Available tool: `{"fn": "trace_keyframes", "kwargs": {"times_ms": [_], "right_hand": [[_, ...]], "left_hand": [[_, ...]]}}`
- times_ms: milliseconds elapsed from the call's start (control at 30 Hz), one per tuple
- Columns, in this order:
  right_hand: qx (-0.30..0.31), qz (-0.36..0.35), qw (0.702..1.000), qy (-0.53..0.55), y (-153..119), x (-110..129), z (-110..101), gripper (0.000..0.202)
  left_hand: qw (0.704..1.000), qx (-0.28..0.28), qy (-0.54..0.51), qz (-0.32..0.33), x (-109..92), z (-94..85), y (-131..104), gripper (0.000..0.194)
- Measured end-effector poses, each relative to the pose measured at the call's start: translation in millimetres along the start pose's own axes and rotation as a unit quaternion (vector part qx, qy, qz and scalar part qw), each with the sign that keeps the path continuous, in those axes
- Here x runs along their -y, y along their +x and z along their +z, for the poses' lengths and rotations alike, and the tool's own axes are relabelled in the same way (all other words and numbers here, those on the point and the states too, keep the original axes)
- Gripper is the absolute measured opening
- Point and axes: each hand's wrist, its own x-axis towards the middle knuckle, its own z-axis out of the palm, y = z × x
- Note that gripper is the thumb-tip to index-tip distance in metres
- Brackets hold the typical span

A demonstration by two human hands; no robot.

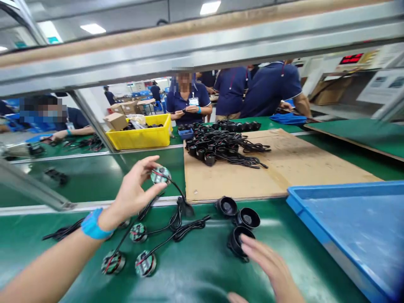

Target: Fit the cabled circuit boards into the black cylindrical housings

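Between the thumb and fingers of my left hand [134,187] is a round circuit board assembly [160,175], with a black cable hanging from it. Below that hand, several similar boards [145,264] lie on the green work surface with bundled black cables [186,228]. My right hand [268,263] is slightly blurred, its fingers stretched out and apart from the thumb. Its fingertips overlap the nearest black round housing [239,243]; whether they touch it I cannot tell. Two more black housings [248,218] stand just behind, their open sides up.
A blue tray [341,244] sits at the right. Beyond, a cardboard sheet [280,155] carries a heap of black cabled units [217,145]. A yellow bin [139,138] stands back left. A metal frame [202,48] crosses overhead. Co-workers [188,101] are across the bench.
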Motion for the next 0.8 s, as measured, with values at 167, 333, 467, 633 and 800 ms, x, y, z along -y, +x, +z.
{"fn": "trace_keyframes", "kwargs": {"times_ms": [167, 333, 467, 633, 800], "right_hand": [[0.083, 0.076, 0.975, 0.191, 24, 55, 19, 0.083], [0.181, 0.144, 0.938, 0.258, 8, 75, -19, 0.026], [0.139, 0.042, 0.989, -0.008, -15, 67, -40, 0.029], [0.195, -0.007, 0.955, -0.222, -51, 51, -9, 0.023], [0.251, 0.056, 0.958, -0.127, -69, 48, 3, 0.044]], "left_hand": [[0.988, 0.040, -0.146, 0.023, -60, 15.5, -87, 0.077], [0.979, 0.088, -0.181, -0.020, -70, 48.7, -149, 0.084], [0.969, 0.192, -0.147, -0.056, -66, 87.3, -184, 0.070], [0.949, 0.277, -0.111, -0.103, -51, 110.3, -206, 0.059], [0.879, 0.428, -0.194, -0.084, -32, 87.8, -195, 0.064]]}}
